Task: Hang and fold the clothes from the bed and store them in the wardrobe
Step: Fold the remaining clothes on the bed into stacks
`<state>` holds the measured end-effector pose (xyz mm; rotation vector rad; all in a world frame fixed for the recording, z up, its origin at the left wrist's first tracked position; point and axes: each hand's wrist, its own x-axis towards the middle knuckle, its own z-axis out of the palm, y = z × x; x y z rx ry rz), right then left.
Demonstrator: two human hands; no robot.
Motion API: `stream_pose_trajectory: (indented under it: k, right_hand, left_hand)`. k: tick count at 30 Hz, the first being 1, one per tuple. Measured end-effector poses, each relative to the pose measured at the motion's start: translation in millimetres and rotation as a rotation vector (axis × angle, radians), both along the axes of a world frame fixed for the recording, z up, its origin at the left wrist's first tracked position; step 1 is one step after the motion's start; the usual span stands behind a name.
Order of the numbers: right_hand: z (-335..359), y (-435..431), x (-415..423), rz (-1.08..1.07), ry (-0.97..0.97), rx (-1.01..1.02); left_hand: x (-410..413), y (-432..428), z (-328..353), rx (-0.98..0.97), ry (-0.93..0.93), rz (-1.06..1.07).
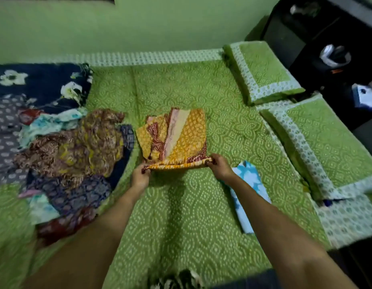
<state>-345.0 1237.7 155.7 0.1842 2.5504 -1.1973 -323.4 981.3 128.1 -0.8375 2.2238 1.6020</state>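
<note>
Nearest, two bare forearms reach out over the green patterned bed (191, 215); the left hand (140, 178) and the right hand (219, 166) each pinch one end of the near edge of a yellow and red printed garment (181, 136), the fingers (211, 159) curled round a rolled strip of cloth stretched taut between them. The garment lies in the middle of the bed, already doubled into a narrow panel, its far end flat on the cover. This looks like the folding step, with one more fold to make: the next move calls for lifting both corners together and carrying the near edge away over the far end, keeping the two sides level so the layers do not slip. Just right of the right forearm a blue and white cloth (249, 184) lies folded flat. To the left a loose pile of clothes (66, 155) waits unfolded, so most of the job seems ahead. Farther off, two green pillows (262, 69) sit along the right side, a dark blue flowered blanket (35, 84) at the far left, and a dark shelf (326, 38) beyond; no wardrobe shows
</note>
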Motion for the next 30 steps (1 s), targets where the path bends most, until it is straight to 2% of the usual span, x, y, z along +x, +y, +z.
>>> stream_pose_trajectory:
  k: [3,6,10,12,15,18,19,20,22,26,27,30]
  right_hand:
    - [-34,12,39,0.199,-0.062,0.140]
    - [-55,14,80,0.378,-0.135,0.196]
    - [-91,14,124,0.545,-0.250,0.266]
    - [-108,13,144,0.610,-0.313,0.311]
    - [-116,8,160,0.648,-0.438,0.314]
    - [-121,3,172,0.850,-0.672,0.363]
    - [-124,3,176,0.853,-0.753,0.384]
    - [-128,2,179,0.837,-0.814,0.384]
    - [-132,-2,178,0.666,-0.840,0.286]
    - [-135,-26,160,-0.141,-0.750,-0.341]
    - [-138,-34,152,-0.270,-0.748,-0.462]
    - [-146,-58,131,-0.407,-0.770,-0.636]
  left_hand:
    - [51,-5,-42,-0.239,0.021,-0.346]
    - [93,-12,-70,-0.323,0.126,-0.634]
    - [133,-15,-90,-0.453,0.095,-0.950]
    - [154,-14,-100,-0.439,0.027,-1.020]
    - [179,-7,-112,-0.383,-0.126,-1.010]
    - [199,-3,-123,-0.195,-0.377,-1.094]
    - [205,-2,-126,-0.127,-0.449,-1.098]
    - [208,-1,-126,-0.090,-0.503,-1.085]
    - [210,1,-127,-0.045,-0.513,-0.966]
    - [186,8,-125,0.113,-0.436,-0.410]
    - [175,8,-126,0.143,-0.417,-0.296]
    - [145,7,-129,0.228,-0.369,-0.051]
